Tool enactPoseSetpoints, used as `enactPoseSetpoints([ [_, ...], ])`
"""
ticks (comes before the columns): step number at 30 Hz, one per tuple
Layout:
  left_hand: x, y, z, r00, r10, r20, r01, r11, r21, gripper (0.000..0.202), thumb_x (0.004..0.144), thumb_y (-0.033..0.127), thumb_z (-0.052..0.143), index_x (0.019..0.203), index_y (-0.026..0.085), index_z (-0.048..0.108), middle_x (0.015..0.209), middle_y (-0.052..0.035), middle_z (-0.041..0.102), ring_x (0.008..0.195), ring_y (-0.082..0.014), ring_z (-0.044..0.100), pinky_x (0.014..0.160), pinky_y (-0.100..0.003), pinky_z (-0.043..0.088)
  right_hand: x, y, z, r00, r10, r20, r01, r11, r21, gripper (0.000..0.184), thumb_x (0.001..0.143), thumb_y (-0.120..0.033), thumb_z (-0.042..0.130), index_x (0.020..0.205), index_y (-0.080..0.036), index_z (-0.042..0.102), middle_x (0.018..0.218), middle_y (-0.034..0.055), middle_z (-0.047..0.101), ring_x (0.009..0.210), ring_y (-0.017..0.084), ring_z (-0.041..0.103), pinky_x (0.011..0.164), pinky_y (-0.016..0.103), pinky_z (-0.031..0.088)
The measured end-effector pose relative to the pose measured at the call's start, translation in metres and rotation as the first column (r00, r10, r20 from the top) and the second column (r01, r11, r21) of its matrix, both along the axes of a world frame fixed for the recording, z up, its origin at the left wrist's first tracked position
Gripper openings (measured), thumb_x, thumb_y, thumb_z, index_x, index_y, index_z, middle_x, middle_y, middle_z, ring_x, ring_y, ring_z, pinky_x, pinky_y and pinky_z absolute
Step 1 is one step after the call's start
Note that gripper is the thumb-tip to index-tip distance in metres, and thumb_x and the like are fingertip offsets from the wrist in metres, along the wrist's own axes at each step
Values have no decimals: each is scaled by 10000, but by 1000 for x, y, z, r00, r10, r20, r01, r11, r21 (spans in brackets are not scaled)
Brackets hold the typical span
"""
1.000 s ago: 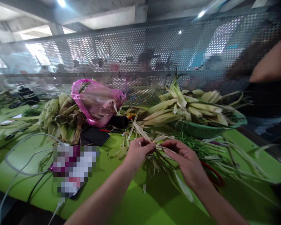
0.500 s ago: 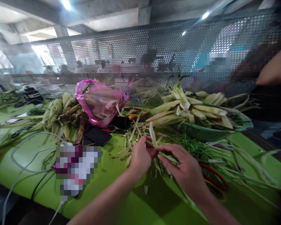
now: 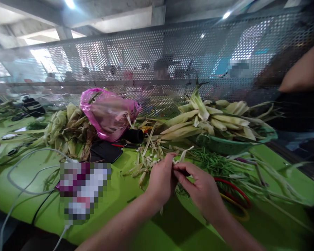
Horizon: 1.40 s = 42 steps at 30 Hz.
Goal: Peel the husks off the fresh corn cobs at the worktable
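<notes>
Close together above the green table (image 3: 136, 230), my left hand (image 3: 161, 179) and my right hand (image 3: 200, 179) meet at the fingertips. Between them is a pale strip of corn husk (image 3: 185, 153), whose free end sticks up and bends to the right. Thumb and forefinger of my right hand pinch it. The fingers of my left hand are closed on the same strip, partly hidden behind the hand. Husk scraps (image 3: 148, 158) lie just beyond my left hand, and thin green shreds (image 3: 211, 164) beyond my right.
Corn husks (image 3: 217, 116) heap over a green basket (image 3: 232, 146). Left of it stand a pink plastic bag (image 3: 104, 111), a husk bundle (image 3: 60, 129) and a black phone (image 3: 107, 152). Cables (image 3: 23, 188) cross the left side. A perforated partition (image 3: 146, 52) rises behind. Another person's arm (image 3: 303, 75) is right.
The husk strip, upright before, now leans right. My left hand has turned, with its fingers pointing up more. The whole view has shifted slightly.
</notes>
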State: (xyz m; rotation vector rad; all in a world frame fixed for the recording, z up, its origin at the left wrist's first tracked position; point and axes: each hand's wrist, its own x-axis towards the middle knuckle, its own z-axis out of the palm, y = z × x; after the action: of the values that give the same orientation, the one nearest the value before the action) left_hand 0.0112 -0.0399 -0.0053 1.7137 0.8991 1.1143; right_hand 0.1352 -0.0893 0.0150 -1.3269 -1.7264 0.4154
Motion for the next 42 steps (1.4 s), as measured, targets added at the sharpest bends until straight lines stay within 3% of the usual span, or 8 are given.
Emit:
enactPoseSetpoints([
  [3,-3,1,1,994,9,-105,2,995,101,451,769,150,558,1212,230,543,785,-6,620,667,-147,529,659,-253,373,5,1,1,999,-33,-22,32,999,-6,140,925,-302,531,931,-219,644,902,20,669,827,182,613,757,279,455],
  [7,0,12,-1,996,20,90,-3,983,-182,414,704,249,712,1084,186,562,733,-4,608,640,-137,550,595,-230,381,14,0,6,990,-126,-69,125,992,-13,144,930,-327,527,946,-219,621,860,10,657,763,162,596,699,250,449],
  [11,0,22,3,927,-51,371,235,850,-471,494,592,260,806,999,138,555,677,-2,608,573,-109,547,552,-211,386,20,2,8,983,-136,-123,134,991,-29,149,916,-333,533,905,-211,616,866,14,652,752,161,583,678,242,450],
  [15,-5,18,13,838,-80,539,409,747,-524,484,557,268,854,928,112,585,779,-39,638,640,-94,570,627,-217,447,22,6,5,964,-140,-225,126,989,-76,178,889,-362,554,873,-194,609,848,24,643,761,171,573,684,257,454],
  [20,-6,13,22,793,-55,607,475,679,-559,454,524,178,880,873,105,598,832,-54,646,691,-91,590,692,-213,477,24,9,4,934,-177,-311,125,976,-178,246,867,-421,569,857,-179,615,746,10,597,659,152,516,598,255,420],
  [36,-5,17,17,822,-25,568,396,742,-541,385,578,268,853,847,105,631,782,-36,635,638,-84,576,684,-222,480,23,10,4,957,-84,-278,30,981,-194,187,868,-361,566,834,-183,613,759,16,610,707,164,564,650,267,473],
  [39,-5,18,15,834,-3,552,362,758,-542,353,570,273,844,804,107,639,740,-27,621,591,-73,551,641,-215,464,24,8,3,986,-95,-134,83,992,-94,98,857,-278,573,892,-201,622,825,25,632,723,167,585,671,275,482],
  [42,-6,20,13,852,33,523,308,775,-552,319,575,269,822,781,114,635,689,-12,605,555,-69,531,598,-206,435,25,6,4,997,-59,55,54,996,74,217,842,-166,545,1027,-239,633,974,43,627,805,176,603,747,297,491],
])
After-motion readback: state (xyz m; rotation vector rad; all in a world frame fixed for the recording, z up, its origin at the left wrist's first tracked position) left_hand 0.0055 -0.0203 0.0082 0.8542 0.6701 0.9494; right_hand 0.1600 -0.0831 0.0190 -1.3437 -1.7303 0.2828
